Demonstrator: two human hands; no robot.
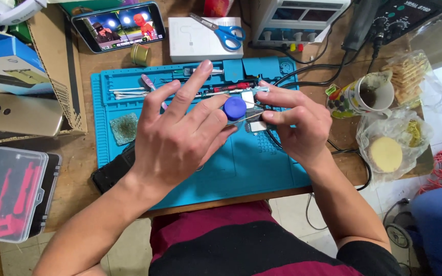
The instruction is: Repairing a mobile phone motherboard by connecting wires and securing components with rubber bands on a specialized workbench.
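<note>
Left hand (pixel 180 133) has a small round blue container (pixel 235 108) pinched at the fingertips, other fingers fanned wide, right over the blue work mat (pixel 241 168). Right hand (pixel 297 122) is pinched tight on a thin stick (pixel 247 117) whose tip touches the container. Scissors (pixel 221 29) and a mug (pixel 367 94) sit well off to the sides.

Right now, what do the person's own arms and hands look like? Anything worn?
Both are bare: the left hand and right hand have no gloves, and no rings, watch or wrist strap can be seen. The forearms are uncovered. A black short sleeve shows at the right upper arm. No cables or markings on either arm.
</note>
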